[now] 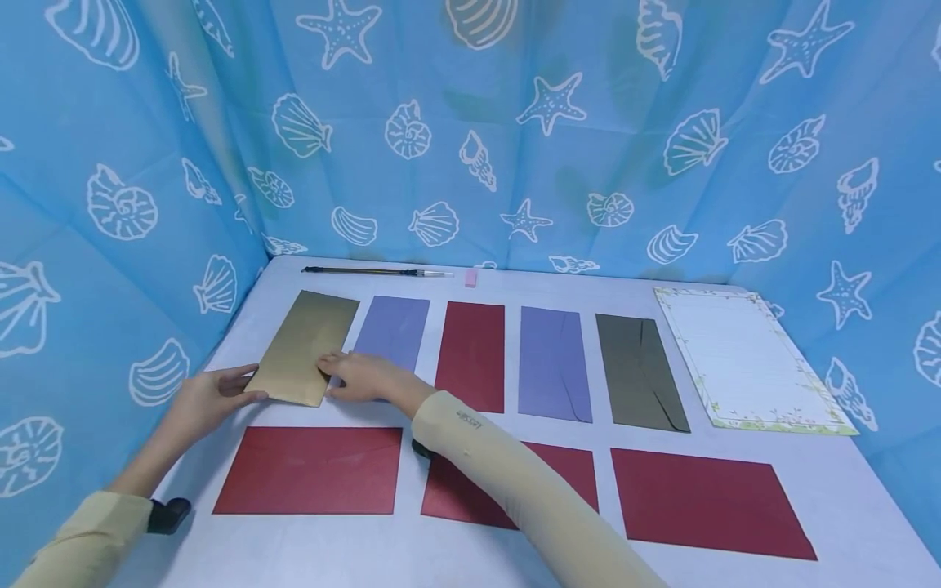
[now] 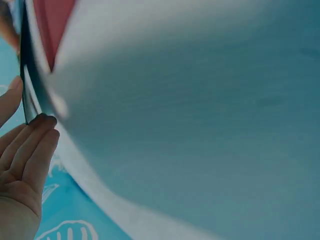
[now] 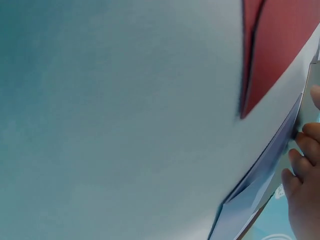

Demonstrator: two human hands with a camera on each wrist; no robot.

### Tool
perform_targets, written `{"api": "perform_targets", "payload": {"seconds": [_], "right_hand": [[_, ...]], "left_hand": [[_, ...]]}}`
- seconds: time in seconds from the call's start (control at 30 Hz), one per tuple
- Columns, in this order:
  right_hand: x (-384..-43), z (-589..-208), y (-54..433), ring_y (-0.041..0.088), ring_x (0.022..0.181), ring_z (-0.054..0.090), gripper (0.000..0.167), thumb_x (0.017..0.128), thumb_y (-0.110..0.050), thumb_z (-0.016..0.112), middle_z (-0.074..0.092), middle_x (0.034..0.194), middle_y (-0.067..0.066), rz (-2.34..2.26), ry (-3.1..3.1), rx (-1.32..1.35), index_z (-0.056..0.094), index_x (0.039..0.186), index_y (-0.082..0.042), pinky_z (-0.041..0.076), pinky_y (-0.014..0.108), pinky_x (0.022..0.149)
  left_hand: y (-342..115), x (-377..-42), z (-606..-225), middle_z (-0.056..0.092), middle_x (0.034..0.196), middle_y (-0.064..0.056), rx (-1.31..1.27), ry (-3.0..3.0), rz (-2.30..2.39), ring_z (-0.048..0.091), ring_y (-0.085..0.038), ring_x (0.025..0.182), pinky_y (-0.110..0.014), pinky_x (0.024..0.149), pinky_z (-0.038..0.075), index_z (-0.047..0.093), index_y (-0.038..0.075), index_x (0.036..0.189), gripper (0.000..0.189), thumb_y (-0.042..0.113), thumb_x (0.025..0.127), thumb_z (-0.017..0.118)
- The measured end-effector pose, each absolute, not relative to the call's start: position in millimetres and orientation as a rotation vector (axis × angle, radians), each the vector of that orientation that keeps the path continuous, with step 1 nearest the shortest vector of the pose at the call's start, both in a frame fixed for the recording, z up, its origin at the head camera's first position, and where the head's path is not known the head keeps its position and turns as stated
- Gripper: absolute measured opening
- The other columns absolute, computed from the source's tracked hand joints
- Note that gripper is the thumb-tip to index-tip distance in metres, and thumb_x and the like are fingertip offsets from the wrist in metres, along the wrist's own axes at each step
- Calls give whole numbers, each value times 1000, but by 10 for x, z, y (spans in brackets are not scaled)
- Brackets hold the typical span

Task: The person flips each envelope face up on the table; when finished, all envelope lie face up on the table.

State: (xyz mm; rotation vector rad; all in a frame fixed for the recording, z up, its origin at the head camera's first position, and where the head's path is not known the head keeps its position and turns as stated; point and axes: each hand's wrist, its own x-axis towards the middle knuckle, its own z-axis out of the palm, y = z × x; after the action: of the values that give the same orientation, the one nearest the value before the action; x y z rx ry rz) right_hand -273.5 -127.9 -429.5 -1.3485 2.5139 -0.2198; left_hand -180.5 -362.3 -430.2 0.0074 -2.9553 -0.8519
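A gold envelope (image 1: 305, 343) lies tilted at the far left of the back row. My left hand (image 1: 211, 400) pinches its near left corner; in the left wrist view the thin edge sits between the thumb and straight fingers of that hand (image 2: 25, 165). At the envelope's right edge, my right hand (image 1: 367, 377) holds on with bent fingers, and its forearm crosses over the table. A purple envelope (image 1: 395, 331) lies just beside, partly hidden by the right hand. Bent fingers of the right hand (image 3: 305, 165) also show at the right wrist view's edge.
Rightward in the back row lie a red envelope (image 1: 472, 351), another purple one (image 1: 551, 359) and a dark olive one (image 1: 638, 367). Three red envelopes (image 1: 312, 472) form the front row. A brush (image 1: 375, 271), pink eraser (image 1: 471, 278) and floral-bordered paper (image 1: 757, 351) lie beyond.
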Motion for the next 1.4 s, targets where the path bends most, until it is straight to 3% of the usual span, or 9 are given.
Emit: {"api": "perform_targets", "payload": {"seconds": [0.1, 0.17, 0.3, 0.4, 0.53, 0.73, 1.03, 1.3, 1.4], "right_hand": [[-2731, -4270, -1246, 15, 144, 22, 57, 101, -31, 51, 30, 155, 5, -255, 2502, -1396, 32, 150, -7, 15, 22, 113], [-2722, -4247, -1211, 16, 143, 24, 54, 101, -28, 51, 32, 154, 7, -285, 2495, -1433, 36, 148, -6, 16, 22, 113], [-2671, -4199, -1141, 14, 140, 30, 49, 101, -27, 51, 38, 151, 5, -251, 2478, -1491, 43, 145, -9, 23, 22, 111], [-2604, -4179, -1125, 10, 138, 33, 46, 101, -28, 51, 41, 150, 1, -181, 2440, -1522, 46, 145, -13, 28, 20, 108], [-2518, -4173, -1151, 9, 137, 34, 46, 101, -29, 51, 42, 149, 0, -102, 2387, -1568, 46, 144, -13, 29, 18, 107], [-2470, -4175, -1195, 9, 137, 36, 46, 101, -29, 51, 45, 147, 1, -92, 2390, -1556, 48, 143, -11, 28, 18, 107], [-2509, -4171, -1237, 8, 137, 35, 47, 100, -28, 53, 44, 147, 2, -142, 2411, -1508, 47, 143, -9, 28, 16, 106], [-2563, -4220, -1184, 8, 139, 31, 50, 99, -27, 55, 40, 150, 3, -291, 2380, -1481, 44, 145, -9, 27, 15, 106], [-2587, -4229, -1132, 8, 140, 30, 52, 99, -26, 57, 38, 151, 2, -380, 2369, -1457, 43, 146, -9, 27, 15, 106]], "left_hand": [[-3616, -1763, -4329, 57, 118, -36, -41, -2970, -761, 58, -50, 104, -47, 74, 55, 52, -13, 129, 63, 22, 83, 77], [-3613, -1725, -4322, 58, 116, -35, -116, -2943, -678, 59, -50, 102, -50, 75, 54, 54, -13, 126, 57, 18, 83, 76], [-3613, -1672, -4279, 63, 112, -31, -311, -2908, -561, 64, -43, 92, -35, 57, 55, 63, -7, 121, 44, 12, 83, 76], [-3597, -1666, -4248, 65, 112, -27, -438, -2956, -547, 65, -40, 95, -26, 53, 51, 66, -3, 120, 40, 13, 84, 75], [-3557, -1683, -4255, 66, 111, -25, -478, -3043, -557, 64, -42, 101, -30, 62, 57, 66, -3, 119, 41, 19, 85, 74], [-3518, -1685, -4285, 67, 102, -26, -436, -3069, -532, 65, -28, 78, -24, 51, 47, 66, -8, 115, 43, 20, 84, 75], [-3518, -1744, -4298, 67, 102, -27, -418, -3053, -517, 56, -16, 66, -23, 46, 41, 65, -9, 116, 44, 18, 83, 76], [-3511, -1760, -4272, 67, 103, -28, -425, -3085, -538, 53, -13, 62, -23, 46, 42, 63, -10, 119, 47, 17, 83, 76], [-3510, -1764, -4269, 66, 105, -28, -453, -3076, -529, 61, -20, 69, -25, 51, 48, 62, -10, 119, 48, 19, 83, 77]]}}
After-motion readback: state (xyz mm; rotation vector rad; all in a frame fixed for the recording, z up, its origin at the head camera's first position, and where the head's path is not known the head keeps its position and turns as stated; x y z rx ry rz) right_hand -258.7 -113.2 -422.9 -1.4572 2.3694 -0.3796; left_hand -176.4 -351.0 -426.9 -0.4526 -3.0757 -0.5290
